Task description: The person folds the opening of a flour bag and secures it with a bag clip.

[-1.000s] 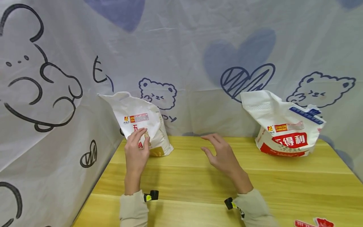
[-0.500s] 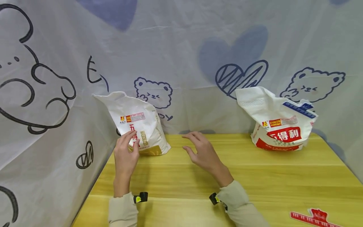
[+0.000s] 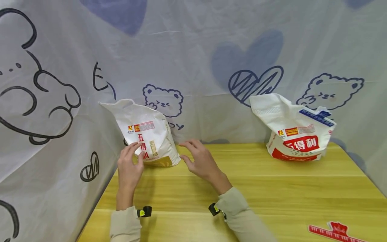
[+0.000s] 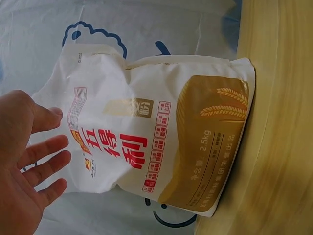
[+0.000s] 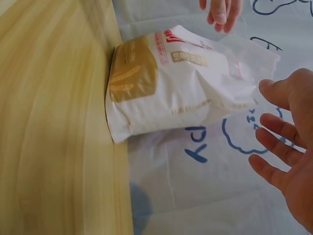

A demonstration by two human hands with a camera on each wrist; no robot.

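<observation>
A white flour bag [image 3: 160,134] with a gold lower band stands upright at the back left of the table, its loose top leaning left. My left hand [image 3: 130,166] is at its left front, fingers relaxed and holding nothing. In the left wrist view, that hand [image 4: 24,161] is spread apart from the printed front of the bag [image 4: 161,127]. Off the bag's right side my right hand [image 3: 201,161] hovers with fingers parted. The right wrist view shows a gap between this hand [image 5: 288,142] and the bag [image 5: 171,93].
Farther right stands a second white flour bag [image 3: 299,134] with red print, a blue clip [image 3: 317,117] across its folded top. A red clip [image 3: 335,232] lies at the table's [image 3: 257,195] front right. A patterned cloth [image 3: 205,67] hangs behind and to the left.
My right hand has moved left, much closer to the flour bag. The left hand has shifted slightly left. The head view has turned a little right; both bags stay in place.
</observation>
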